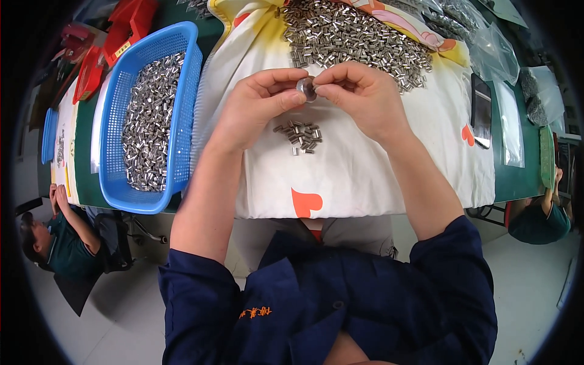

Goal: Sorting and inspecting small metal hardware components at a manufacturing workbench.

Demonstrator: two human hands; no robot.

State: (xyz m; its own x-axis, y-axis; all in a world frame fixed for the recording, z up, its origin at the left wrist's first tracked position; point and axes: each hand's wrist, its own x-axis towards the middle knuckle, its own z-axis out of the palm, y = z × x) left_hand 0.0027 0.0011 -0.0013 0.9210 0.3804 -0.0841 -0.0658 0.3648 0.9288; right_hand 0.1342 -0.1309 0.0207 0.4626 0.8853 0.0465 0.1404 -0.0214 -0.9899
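Above the white cloth point(359, 182), my left hand point(258, 100) pinches a small round shiny metal piece point(306, 89) between thumb and fingertips. My right hand point(365, 100) is closed in a pinch against its right side; whatever those fingertips hold is too small to make out. Just below the hands lies a little group of short silvery metal cylinders point(302, 136) on the cloth. Beyond my hands spreads a large heap of similar metal cylinders point(359, 45).
A blue plastic basket point(108, 131) full of metal cylinders stands at the left. Red bins point(125, 30) sit behind it. On the right are a dark phone point(481, 112) and clear plastic bags point(494, 52). Two other people work at the far left and far right.
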